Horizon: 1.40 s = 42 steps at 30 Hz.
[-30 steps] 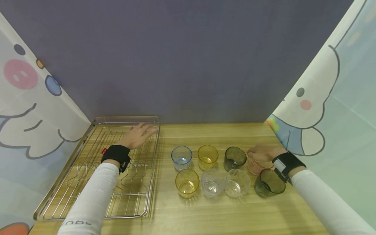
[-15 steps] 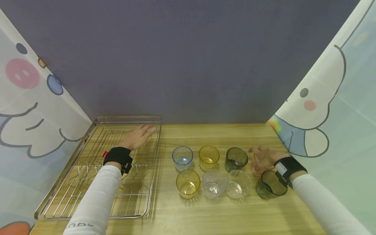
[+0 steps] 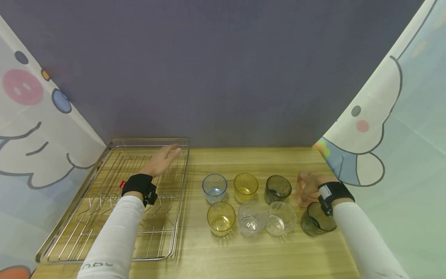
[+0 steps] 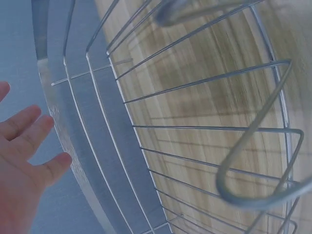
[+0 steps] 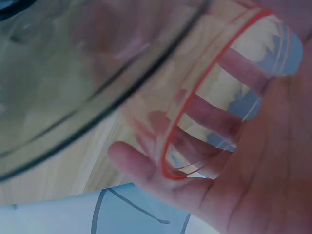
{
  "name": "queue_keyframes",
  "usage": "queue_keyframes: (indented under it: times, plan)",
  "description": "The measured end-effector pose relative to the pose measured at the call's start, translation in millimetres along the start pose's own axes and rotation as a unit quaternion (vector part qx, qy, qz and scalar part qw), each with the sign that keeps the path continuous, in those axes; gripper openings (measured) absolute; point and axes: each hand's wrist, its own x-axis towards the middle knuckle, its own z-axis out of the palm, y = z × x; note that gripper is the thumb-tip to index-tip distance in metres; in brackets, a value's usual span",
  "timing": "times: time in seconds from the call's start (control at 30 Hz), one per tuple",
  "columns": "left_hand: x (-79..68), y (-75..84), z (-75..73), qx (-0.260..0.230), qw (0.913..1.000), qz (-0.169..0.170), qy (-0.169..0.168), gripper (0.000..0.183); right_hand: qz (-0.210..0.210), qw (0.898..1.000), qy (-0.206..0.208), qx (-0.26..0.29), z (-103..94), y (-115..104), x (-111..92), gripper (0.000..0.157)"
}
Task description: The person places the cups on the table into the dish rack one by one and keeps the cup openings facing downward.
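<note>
Now — right hand (image 3: 311,183) more curled, round pink glass (image 3: 305,202)

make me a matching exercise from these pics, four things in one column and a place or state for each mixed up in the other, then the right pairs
Things
1. left hand
2. wire rack
3. right hand
4. blue-rimmed glass

Places and states
a. fingers around the pink glass
b. standing at the left end of the far row
c. fingers outstretched, holding nothing
d. on the left side of the table

Pairs: 1-c, 2-d, 3-a, 4-b
</note>
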Motion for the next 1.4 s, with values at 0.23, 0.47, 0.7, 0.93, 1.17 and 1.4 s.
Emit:
queue_keyframes:
  times: [0.23,0.47,0.7,0.93,1.17,1.4]
  plan:
    - [-1.7,-2.6,-5.2,-0.024,0.9994,0.014,0.021,0.069,0.005,0.997,-0.037,0.067,-9.4,3.0,-0.2,0.061]
    - [-4.0,-0.7,-16.1,-0.017,0.9986,0.017,0.046,0.069,0.013,0.998,-0.022,0.048,-26.0,10.1,-4.9,0.061]
    - [0.2,0.5,-25.0,0.016,0.999,0.0,0.041,0.072,-0.011,0.997,0.075,0.011,-51.0,2.1,-6.5,0.074]
    - [13.3,26.4,-18.0,0.099,0.993,0.057,0.029,0.071,-0.076,0.984,0.161,0.009,-60.7,-13.5,-3.9,0.076]
    - [20.2,84.2,0.2,0.173,0.9717,0.159,0.023,0.07,-0.089,0.978,0.188,0.031,-63.1,-29.3,-2.6,0.075]
    - [24.2,136.4,23.7,0.204,0.9561,0.21,-0.002,0.068,-0.111,0.974,0.182,0.077,-64.1,-49.5,-2.8,0.08]
